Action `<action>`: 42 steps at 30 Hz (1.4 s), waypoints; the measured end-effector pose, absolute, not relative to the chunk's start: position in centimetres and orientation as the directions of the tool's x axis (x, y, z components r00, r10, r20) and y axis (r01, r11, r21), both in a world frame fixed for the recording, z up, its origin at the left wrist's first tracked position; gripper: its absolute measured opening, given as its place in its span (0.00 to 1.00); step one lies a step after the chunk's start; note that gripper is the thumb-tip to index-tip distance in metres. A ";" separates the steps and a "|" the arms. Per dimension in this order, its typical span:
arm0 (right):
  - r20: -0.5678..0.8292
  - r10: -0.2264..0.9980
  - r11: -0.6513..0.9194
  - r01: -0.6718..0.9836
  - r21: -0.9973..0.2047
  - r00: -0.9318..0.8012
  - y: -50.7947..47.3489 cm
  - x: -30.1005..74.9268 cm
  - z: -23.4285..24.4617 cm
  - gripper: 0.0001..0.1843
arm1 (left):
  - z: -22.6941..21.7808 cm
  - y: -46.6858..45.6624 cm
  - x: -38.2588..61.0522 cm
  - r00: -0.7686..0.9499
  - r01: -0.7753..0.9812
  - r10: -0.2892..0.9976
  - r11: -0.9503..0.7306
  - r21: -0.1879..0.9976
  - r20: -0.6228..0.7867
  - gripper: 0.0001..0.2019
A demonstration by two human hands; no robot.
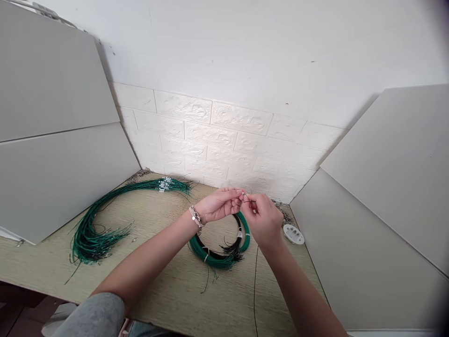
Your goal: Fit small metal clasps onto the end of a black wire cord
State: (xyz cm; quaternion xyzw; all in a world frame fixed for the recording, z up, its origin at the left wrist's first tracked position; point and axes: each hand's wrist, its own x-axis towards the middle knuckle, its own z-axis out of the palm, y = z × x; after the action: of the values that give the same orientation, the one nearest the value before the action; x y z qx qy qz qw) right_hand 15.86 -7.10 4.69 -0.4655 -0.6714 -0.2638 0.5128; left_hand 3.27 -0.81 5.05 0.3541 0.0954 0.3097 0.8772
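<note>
My left hand [221, 204] is closed in a pinch, with a small white piece [243, 193] at its fingertips, perhaps a connector. Beside it, nearly touching, my right hand [264, 216] pinches a thin dark wire; a length of wire [255, 290] hangs below that hand over the tabletop. The exact join between piece and wire is too small to make out. Beneath both hands lies a tied coil of green and black wires [213, 260], partly covered by my left wrist.
On the left of the wooden table [168, 290] curves a long bundle of green wires [87, 229] with white connectors [164, 184]. A white oval socket-like piece [293, 234] lies at right, near dark scraps [286, 215]. Grey panels [59, 173] flank both sides; a white brick-patterned wall [210, 135] stands behind.
</note>
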 end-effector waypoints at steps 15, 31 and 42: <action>0.893 0.450 0.487 0.840 -0.240 -0.006 -7.2 15.9 5.0 0.06 | 4.7 -1.2 3.7 0.736 -0.472 0.675 0.459 0.753 0.050 0.09; 0.864 0.502 0.605 0.701 -0.378 0.033 -8.1 15.8 5.8 0.05 | 4.6 -1.2 3.6 0.744 -0.468 0.655 0.365 0.805 0.136 0.10; 0.840 0.479 0.594 0.611 -0.523 0.253 -8.6 15.6 6.3 0.07 | 4.6 -1.6 4.0 0.709 -0.499 0.684 0.312 0.808 0.174 0.10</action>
State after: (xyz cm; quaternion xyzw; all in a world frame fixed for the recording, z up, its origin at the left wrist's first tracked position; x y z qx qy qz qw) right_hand 15.60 -8.59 6.32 -0.4478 -0.6089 -0.0507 0.6529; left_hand 3.96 -1.57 4.59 0.4568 0.1011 0.3681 0.8035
